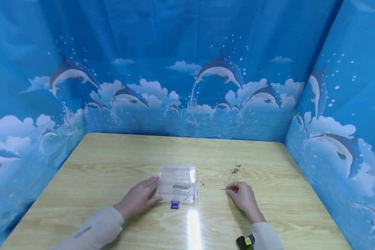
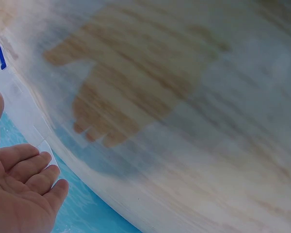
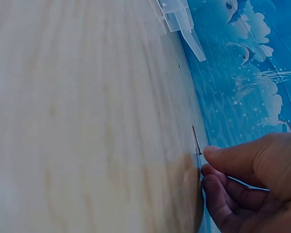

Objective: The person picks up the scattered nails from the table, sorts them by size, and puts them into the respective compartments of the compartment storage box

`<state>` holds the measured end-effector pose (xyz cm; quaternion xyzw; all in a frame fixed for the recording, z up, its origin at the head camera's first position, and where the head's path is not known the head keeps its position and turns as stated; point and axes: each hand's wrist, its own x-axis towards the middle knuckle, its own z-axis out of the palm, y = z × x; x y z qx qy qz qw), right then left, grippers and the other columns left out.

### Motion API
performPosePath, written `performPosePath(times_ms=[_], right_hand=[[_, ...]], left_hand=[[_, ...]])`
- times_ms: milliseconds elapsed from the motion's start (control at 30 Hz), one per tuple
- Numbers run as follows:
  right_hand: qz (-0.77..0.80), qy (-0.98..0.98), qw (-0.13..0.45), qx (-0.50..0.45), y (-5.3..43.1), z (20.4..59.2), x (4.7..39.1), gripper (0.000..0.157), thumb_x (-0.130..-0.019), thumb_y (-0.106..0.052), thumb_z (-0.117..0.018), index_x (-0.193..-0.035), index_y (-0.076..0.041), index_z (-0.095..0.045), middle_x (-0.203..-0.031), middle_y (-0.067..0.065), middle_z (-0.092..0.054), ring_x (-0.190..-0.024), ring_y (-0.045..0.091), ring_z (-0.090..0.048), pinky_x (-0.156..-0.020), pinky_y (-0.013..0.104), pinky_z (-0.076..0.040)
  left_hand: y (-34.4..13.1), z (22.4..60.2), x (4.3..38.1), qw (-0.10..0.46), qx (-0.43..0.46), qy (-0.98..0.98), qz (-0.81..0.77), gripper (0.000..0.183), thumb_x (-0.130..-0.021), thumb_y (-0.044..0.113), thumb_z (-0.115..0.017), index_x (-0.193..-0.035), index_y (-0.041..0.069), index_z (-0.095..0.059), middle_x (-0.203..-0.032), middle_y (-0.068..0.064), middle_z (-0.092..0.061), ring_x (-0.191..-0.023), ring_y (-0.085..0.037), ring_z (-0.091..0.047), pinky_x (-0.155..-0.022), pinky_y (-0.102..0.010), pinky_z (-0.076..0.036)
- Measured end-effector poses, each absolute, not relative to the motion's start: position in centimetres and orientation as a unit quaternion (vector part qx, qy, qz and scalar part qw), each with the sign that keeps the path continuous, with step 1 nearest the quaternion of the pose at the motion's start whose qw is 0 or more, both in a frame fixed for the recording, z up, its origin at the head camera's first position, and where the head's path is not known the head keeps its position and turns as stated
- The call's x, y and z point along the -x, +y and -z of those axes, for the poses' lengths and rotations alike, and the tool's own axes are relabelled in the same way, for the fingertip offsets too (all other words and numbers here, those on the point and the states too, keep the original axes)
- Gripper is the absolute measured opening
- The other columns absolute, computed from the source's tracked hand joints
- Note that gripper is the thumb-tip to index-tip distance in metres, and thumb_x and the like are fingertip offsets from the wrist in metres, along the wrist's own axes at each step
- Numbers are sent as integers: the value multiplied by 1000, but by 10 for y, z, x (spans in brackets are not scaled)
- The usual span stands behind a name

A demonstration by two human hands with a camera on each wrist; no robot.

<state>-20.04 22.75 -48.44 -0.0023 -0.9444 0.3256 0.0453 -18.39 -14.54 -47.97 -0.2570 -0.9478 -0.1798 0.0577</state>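
Observation:
A clear plastic box [image 1: 166, 197] with a blue latch [image 1: 174, 205] lies on the table, its lid [image 1: 176, 173] folded back. Inside are long thin metal pieces [image 1: 181, 186] and a smaller piece [image 1: 186, 199]. My left hand [image 1: 138, 197] rests against the box's left side, fingers extended and thumb near the front corner. To the right of the box, my right hand [image 1: 243, 197] pinches a thin nail [image 3: 196, 138] between thumb and fingertips, just above the table. The nail's pointed end sticks out to the left in the head view; its other end is hidden by the fingers.
A small heap of thin dark pieces [image 1: 236, 169] lies beyond my right hand. More small pieces [image 1: 202, 184] lie just right of the box. A black object with a yellow patch [image 1: 245, 242] sits by my right cuff. A dolphin-printed curtain [image 1: 187, 69] surrounds the wooden table [image 1: 118, 152].

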Motion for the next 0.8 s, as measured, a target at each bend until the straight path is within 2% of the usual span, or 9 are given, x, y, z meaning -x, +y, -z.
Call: performPosePath(times_ms=[433,800], right_hand=[[-335,-941,36,9,232,489,208,4,-80,-5,-73,-83,-8,-73,-74,-2,-67,-67,8,-58,-62,23,-49],[-331,-943,35,5,232,488,208,6,-80,-9,-75,-82,-3,-72,-76,0,-69,-69,11,-60,-65,28,-51]], left_hand=[[-147,481,184,61,257,-947,182,69,-88,43,-66,-134,-5,-50,-141,-21,-48,-130,-36,-46,-108,-51,-38],[-148,483,186,75,268,-945,175,70,-87,44,-66,-133,-5,-50,-139,-22,-49,-129,-36,-47,-107,-50,-39]])
